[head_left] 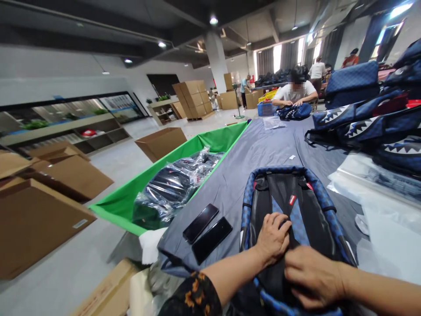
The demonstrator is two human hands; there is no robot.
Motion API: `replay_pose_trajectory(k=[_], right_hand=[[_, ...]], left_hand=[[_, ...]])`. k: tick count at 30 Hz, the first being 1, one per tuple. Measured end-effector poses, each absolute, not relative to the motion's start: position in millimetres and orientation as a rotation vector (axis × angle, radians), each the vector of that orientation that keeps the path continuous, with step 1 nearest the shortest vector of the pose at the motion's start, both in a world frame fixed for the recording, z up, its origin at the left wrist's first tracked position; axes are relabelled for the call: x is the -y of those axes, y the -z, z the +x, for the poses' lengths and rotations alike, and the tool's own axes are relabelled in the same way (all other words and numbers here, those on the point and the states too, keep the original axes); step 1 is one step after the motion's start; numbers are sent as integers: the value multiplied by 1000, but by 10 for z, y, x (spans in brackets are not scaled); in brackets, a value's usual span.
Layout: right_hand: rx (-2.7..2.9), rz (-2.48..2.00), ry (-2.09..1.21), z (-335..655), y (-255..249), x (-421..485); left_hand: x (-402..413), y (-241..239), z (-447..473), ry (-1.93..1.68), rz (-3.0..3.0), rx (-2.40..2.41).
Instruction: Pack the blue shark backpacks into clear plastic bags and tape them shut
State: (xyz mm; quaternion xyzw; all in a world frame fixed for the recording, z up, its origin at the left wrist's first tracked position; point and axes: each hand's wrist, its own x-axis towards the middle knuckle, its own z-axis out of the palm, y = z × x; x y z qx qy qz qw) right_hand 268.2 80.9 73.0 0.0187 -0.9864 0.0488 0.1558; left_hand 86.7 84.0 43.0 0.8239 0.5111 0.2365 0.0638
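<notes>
A blue checkered backpack (315,193) lies back side up on the grey-covered table (250,153), its black padded back and straps facing me. My left hand (272,237) rests on the lower part of the black back panel with fingers curled down against the fabric. My right hand (312,276) lies just below it, fingers bent and pressed onto the same panel. The two hands almost touch. Whatever the fingertips pinch is hidden under them.
Two dark phones (207,232) lie on the table left of the backpack. A green bin (118,204) holds bagged backpacks (177,182). More backpacks (371,118) and clear plastic bags (381,184) sit at right. Cardboard boxes (42,210) stand on the floor. A person (296,92) works at the far end.
</notes>
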Motion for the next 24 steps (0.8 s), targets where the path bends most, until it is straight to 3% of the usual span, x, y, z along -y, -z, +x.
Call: replay_pose_trajectory(k=[6, 10, 14, 19, 24], right_hand=[[2825, -16, -78, 2662, -109, -1083], [2830, -12, -70, 2699, -290, -1228], [2847, -13, -86, 2784, -438, -1202], [2879, -40, -90, 2762, -413, -1120], [2897, -119, 9, 2646, -571, -1049]], left_hand=[[-1026, -215, 980, -676, 2598, -1717], [-1226, -514, 893, -528, 2517, -1628], [-760, -794, 553, -701, 2500, -1501], [206, -529, 291, -643, 2762, -1256], [323, -302, 427, -413, 2861, -1437]])
